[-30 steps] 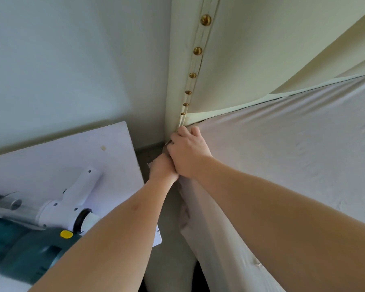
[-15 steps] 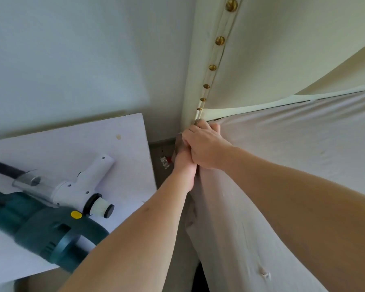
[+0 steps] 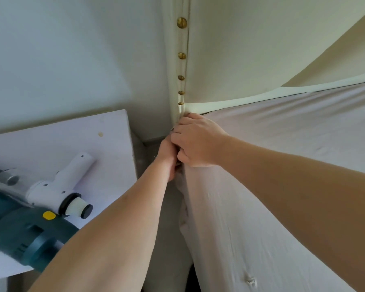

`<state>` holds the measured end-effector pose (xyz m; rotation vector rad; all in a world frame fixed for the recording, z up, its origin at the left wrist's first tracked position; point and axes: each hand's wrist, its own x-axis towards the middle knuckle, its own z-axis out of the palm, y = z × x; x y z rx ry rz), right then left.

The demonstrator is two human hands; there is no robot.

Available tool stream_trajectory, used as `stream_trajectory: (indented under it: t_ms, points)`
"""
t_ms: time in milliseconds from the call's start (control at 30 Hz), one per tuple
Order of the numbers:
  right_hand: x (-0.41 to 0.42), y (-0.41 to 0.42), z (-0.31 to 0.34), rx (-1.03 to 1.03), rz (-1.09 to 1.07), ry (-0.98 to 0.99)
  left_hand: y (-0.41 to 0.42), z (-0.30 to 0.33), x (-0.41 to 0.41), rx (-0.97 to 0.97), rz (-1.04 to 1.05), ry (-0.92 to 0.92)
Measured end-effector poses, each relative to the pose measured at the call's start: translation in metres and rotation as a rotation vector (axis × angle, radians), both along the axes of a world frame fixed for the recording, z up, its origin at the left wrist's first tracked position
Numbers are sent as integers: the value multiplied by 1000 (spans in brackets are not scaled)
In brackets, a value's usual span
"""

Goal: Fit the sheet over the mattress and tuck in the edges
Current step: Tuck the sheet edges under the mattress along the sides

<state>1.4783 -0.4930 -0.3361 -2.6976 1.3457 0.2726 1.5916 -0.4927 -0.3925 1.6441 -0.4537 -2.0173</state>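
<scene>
A pale lilac sheet [image 3: 282, 144] lies stretched over the mattress, covering its top and its near side. Both hands meet at the mattress's top left corner, right under the cream headboard [image 3: 251, 49]. My right hand [image 3: 196, 142] presses down on the corner with its fingers curled over the sheet's edge. My left hand [image 3: 167, 157] is beside it in the gap, fingers closed on the sheet's corner and partly hidden behind the right hand. Below the hands the sheet bunches in small folds along the mattress side.
A white bedside table [image 3: 61, 144] stands left of the bed across a narrow gap. On it lies a green and white handheld vacuum [image 3: 36, 209]. Brass studs [image 3: 181, 23] run down the headboard's edge. A pale wall fills the upper left.
The view has shifted so the corner and hands sit further right and lower in the frame. Both hands stay clamped at the corner, the left one a little lower in the gap.
</scene>
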Motion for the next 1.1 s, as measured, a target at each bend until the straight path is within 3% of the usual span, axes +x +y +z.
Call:
stream_trajectory:
  t_ms: [167, 267, 367, 467, 533, 567, 633, 700, 767, 833, 933, 1000, 1100]
  points:
    - [-5, -4, -3, -35, 21, -37, 20, -21, 7, 34, -108, 64]
    - [-6, -6, -6, -44, 16, -70, 33, -27, 9, 177, -96, 158]
    - [-6, -6, -9, -46, 12, -67, 35, -43, 2, 226, -275, -105]
    - [-1, -4, -10, -28, -23, -55, 27, -28, 5, 233, -729, -459]
    - [-1, -1, -13, -34, -42, -60, 21, -13, 12, 87, -954, -624]
    - [0, -1, -14, -41, -44, -65, 19, -14, 17, 2, -918, -691]
    - [-2, -1, -13, -44, -43, -72, 22, -25, 15, -122, -599, -702]
    - [0, -1, -12, -39, -34, -80, 30, -32, 11, -155, -242, -556]
    - [1, 1, -13, -36, -41, -92, 34, -41, 11, -142, -75, -420]
    - [1, 2, -17, -42, -58, -130, 29, -50, 13, -172, -53, -403]
    - [-1, 2, -21, -40, -82, -173, 16, -57, 14, -262, -185, -461]
    - [-1, 4, -21, -31, -93, -192, 3, -60, 16, -354, -318, -636]
    - [-1, 6, -21, -38, -101, -229, -35, -54, 25, -446, -310, -902]
